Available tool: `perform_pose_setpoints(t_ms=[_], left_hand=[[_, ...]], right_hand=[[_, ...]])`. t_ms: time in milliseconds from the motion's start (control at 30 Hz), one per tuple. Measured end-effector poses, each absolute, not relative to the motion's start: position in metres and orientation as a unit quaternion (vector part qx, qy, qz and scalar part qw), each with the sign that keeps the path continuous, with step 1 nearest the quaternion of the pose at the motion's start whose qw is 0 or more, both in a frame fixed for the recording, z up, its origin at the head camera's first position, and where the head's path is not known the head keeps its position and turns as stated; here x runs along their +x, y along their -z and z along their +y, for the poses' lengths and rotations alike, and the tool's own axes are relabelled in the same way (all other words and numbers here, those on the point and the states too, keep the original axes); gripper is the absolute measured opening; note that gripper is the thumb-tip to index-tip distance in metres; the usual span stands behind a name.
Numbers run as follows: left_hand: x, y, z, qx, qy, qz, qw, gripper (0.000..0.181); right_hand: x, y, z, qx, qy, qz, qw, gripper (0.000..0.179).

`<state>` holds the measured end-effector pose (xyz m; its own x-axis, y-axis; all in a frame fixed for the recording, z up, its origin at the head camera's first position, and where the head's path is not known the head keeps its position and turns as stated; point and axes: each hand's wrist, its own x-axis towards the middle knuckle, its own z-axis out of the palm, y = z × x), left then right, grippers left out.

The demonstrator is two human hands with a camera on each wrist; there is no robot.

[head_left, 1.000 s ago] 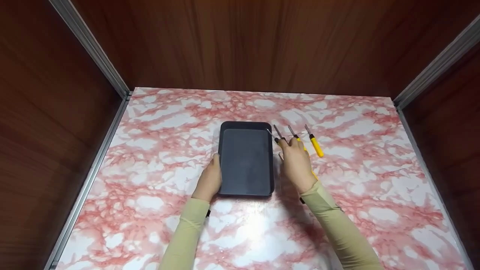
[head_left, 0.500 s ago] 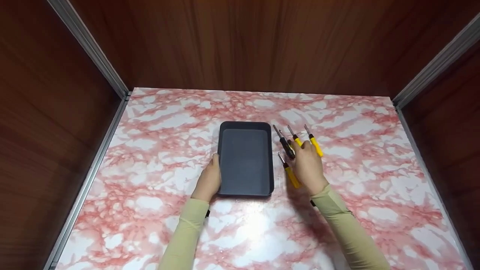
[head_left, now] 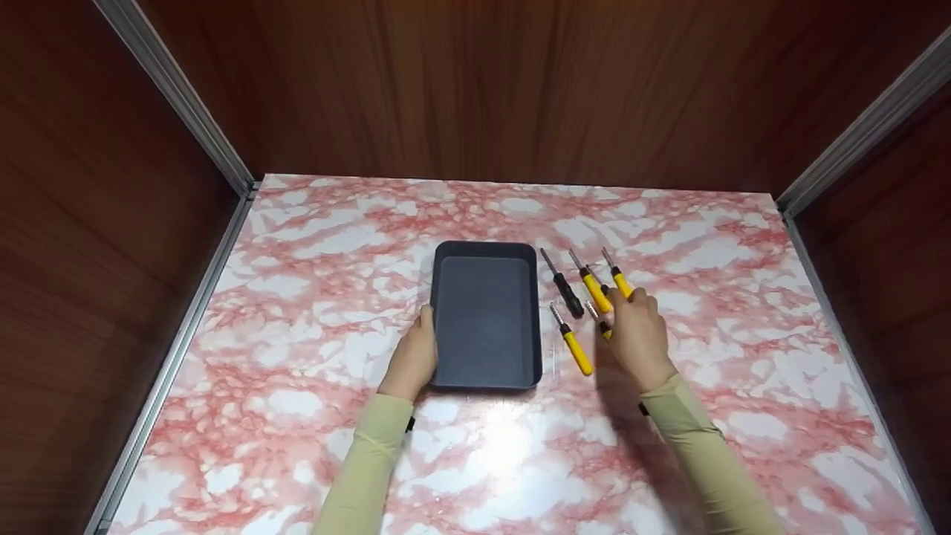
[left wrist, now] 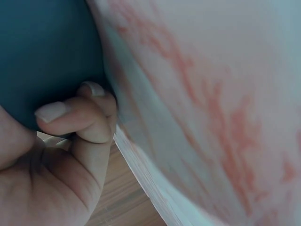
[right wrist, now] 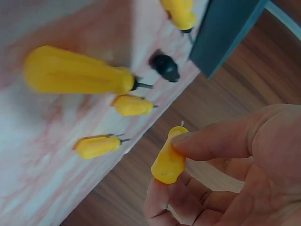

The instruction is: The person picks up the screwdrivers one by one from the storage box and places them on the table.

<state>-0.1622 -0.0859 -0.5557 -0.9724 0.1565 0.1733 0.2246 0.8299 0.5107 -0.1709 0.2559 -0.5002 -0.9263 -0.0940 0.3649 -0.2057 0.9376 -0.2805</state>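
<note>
A dark grey rectangular tray lies in the middle of the table. My left hand grips its left side; in the left wrist view the fingers curl at the tray's edge. Right of the tray, my right hand pinches a yellow-handled screwdriver between thumb and fingers, above several others. Beneath or beside that hand are a partly hidden yellow screwdriver and one more yellow screwdriver. Nearer the tray lie a black screwdriver, a yellow screwdriver and a lower yellow screwdriver.
The table has a red-and-white marbled top. Brown wood-grain panels enclose it at the back and both sides, with metal rails at the corners.
My right hand has moved rightward, away from the tray's right edge, carrying the screwdriver. Screwdrivers it covered before now show on the table. The left hand and tray have stayed put.
</note>
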Motion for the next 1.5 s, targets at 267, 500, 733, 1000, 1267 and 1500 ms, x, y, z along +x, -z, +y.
perform_pose_setpoints(t_ms=[267,500,733,1000,1267,1500], left_hand=[[-0.161,0.557,-0.087,-0.116,0.271,-0.951,0.088,0.029],[-0.161,0.558,-0.087,-0.121,0.264,-0.951,0.107,0.029],[-0.162,0.558,-0.087,-0.113,0.27,-0.952,0.091,0.029],[-0.161,0.558,-0.087,-0.102,0.272,-0.954,0.078,0.032],[-0.162,0.558,-0.087,-0.098,0.277,-0.953,0.069,0.03],[-0.163,0.558,-0.087,-0.101,0.27,-0.955,0.064,0.032]], right_hand=[[-0.166,0.513,0.27,0.069,-0.143,-0.97,0.186,0.027],[-0.162,0.52,0.278,0.06,-0.137,-0.974,0.172,0.032],[-0.161,0.526,0.281,0.059,-0.142,-0.973,0.174,0.024],[-0.161,0.532,0.281,0.047,-0.152,-0.974,0.164,0.015],[-0.16,0.533,0.283,0.037,-0.159,-0.977,0.139,0.021],[-0.16,0.534,0.284,0.034,-0.167,-0.978,0.118,0.026]])
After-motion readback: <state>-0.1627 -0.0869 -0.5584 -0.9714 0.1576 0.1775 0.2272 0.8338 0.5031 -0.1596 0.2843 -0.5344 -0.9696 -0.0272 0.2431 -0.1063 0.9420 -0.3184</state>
